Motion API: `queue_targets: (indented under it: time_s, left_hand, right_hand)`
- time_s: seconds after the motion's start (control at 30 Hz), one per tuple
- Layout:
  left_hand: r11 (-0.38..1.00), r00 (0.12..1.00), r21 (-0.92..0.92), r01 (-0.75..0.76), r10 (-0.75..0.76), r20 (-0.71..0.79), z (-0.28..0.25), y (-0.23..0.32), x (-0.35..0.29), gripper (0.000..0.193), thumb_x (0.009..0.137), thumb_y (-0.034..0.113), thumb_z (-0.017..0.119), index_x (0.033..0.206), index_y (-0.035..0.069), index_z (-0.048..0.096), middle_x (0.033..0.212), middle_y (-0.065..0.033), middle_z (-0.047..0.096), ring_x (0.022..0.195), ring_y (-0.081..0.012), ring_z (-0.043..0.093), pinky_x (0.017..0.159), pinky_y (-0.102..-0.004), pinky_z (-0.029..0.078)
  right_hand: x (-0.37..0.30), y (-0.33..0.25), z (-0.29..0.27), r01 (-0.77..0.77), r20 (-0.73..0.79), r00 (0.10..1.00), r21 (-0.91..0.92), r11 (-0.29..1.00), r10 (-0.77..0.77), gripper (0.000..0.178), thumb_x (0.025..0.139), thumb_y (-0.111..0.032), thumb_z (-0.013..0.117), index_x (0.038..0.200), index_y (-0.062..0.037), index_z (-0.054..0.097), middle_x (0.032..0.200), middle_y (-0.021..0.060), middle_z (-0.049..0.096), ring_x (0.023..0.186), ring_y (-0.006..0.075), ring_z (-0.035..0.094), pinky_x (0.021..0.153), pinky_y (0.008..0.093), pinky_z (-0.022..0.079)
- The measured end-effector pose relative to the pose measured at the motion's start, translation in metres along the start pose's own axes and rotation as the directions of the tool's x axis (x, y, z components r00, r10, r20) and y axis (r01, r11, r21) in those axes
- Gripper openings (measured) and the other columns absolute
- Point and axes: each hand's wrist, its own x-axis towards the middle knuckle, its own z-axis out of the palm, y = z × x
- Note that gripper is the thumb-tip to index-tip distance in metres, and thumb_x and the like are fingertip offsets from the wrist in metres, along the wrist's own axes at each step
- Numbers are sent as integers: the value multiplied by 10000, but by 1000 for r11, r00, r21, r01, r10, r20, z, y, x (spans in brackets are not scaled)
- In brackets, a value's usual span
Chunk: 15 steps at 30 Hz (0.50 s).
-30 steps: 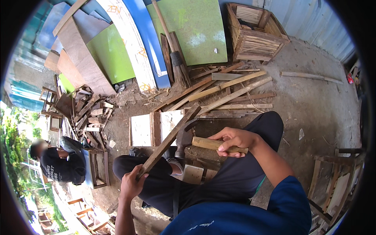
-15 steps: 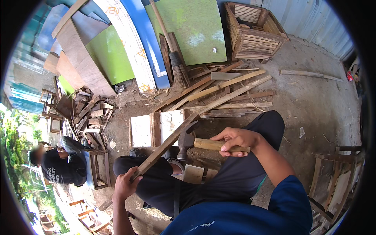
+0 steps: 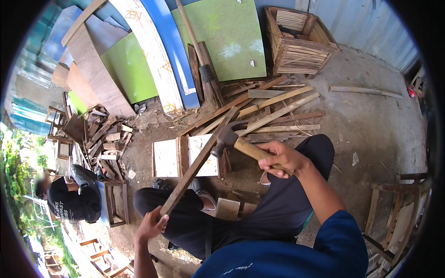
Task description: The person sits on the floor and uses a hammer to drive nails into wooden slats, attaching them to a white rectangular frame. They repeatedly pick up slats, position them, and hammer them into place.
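Currently | left hand (image 3: 152, 223) clamped round stick (image 3: 198, 162) | right hand (image 3: 281, 158) round hammer (image 3: 248, 148) near stick's edge | floor (image 3: 366, 120) stretches rightward

Far left, a scrap heap (image 3: 109, 139) lies before leaning panels (image 3: 132, 69); far right stands a crate (image 3: 303, 56). Between them, loose slats (image 3: 278, 115) lie right of a broom (image 3: 211, 85). Nearer, a hammer (image 3: 241, 146) is right of a stick (image 3: 197, 164).

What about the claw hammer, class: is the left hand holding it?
No, the right hand grips the claw hammer, while the left hand holds a wooden batten.
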Motion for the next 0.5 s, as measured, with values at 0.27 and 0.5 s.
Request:
queue_targets:
  time_s: [0.27, 0.5]
  left_hand:
    - [871, 926, 490, -37, 214, -311, 22, -1, 3, 353, 987, 355, 682, 906, 31, 569, 617, -187, 576, 646, -458, 609, 572, -526, 449]
    - [822, 899, 559, 108, 159, -407, 38, 5, 8, 356, 980, 390, 672, 890, 59, 577, 664, -205, 634, 729, -485, 650, 641, -580, 503]
  right_hand:
    - [-2, 6, 5, -21, -69, 997, -77, 997, 15, 538, 1006, -88, 659, 1489, 49, 467, 767, 18, 563, 447, 39, 473, 348, 208, 400]
    - [5, 11, 2, -83, -155, 985, -57, 995, 73, 486, 1016, -103, 649, 1451, 50, 496, 783, 23, 559, 445, 45, 474, 345, 213, 397]
